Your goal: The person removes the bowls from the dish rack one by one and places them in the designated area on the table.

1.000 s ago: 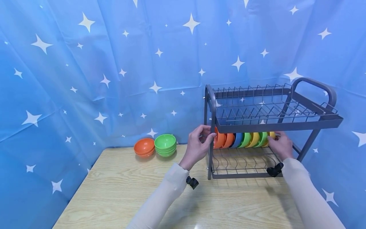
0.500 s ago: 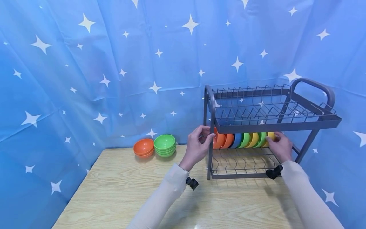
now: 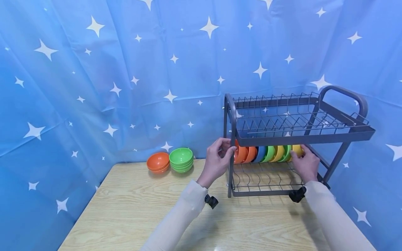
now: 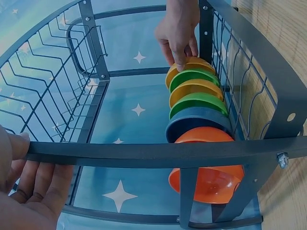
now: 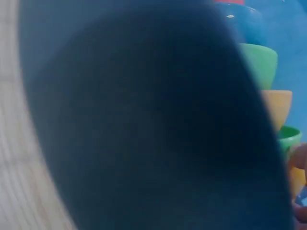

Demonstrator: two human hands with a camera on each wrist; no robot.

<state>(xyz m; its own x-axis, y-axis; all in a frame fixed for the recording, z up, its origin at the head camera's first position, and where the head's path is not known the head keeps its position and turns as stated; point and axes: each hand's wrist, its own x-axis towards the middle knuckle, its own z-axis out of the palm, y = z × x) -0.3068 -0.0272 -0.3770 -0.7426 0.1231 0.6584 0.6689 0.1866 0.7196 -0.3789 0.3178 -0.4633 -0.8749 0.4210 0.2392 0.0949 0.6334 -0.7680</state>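
Around the left upright of the dark dish rack my left hand is curled; the left wrist view shows its thumb over the frame bar and the fingers under it. At the right end of the bowl row, my right hand pinches the rim of a yellow bowl. Left of it on the lower tier, bowls stand on edge: green, yellow, green, blue and orange. In the right wrist view, a dark blurred rack part hides most of that hand.
Two small stacks, orange bowls and green bowls, stand at the back of the wooden table, left of the rack. The wire upper tier hangs over the bowl row. A blue star-patterned curtain lines the back.
My right hand has shifted slightly left and nearer, still at the last yellow bowl, more of which now shows. The left hand stays on the rack.
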